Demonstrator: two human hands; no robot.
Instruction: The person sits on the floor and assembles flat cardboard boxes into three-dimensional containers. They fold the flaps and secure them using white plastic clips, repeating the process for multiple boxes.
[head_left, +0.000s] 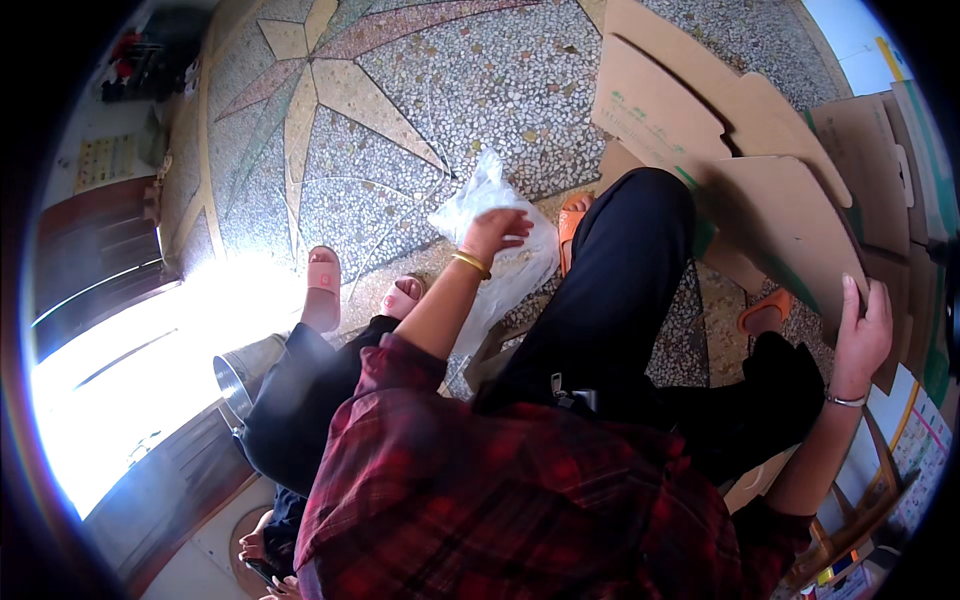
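Observation:
My left hand (497, 232), a yellow bangle at its wrist, is over a crumpled white plastic bag (485, 190). Its fingers are loosely bent and a little apart, with nothing visible between them; whether they touch the plastic cannot be told. Out to the right, my right hand (865, 335), with a silver bracelet, grips the edge of a brown cardboard sheet (775, 215). The thumb lies on the near face and the fingers go behind it. More cardboard pieces (660, 105) with green print lean or lie just beyond.
Flattened cardboard (872, 165) also stands along the right side. Another person sits at my left, their pink sandals (322, 275) on the speckled stone floor (510, 85). Near them is a metal bucket (240, 375). My orange sandals (568, 235) flank the cardboard. Wooden furniture (870, 500) is at lower right.

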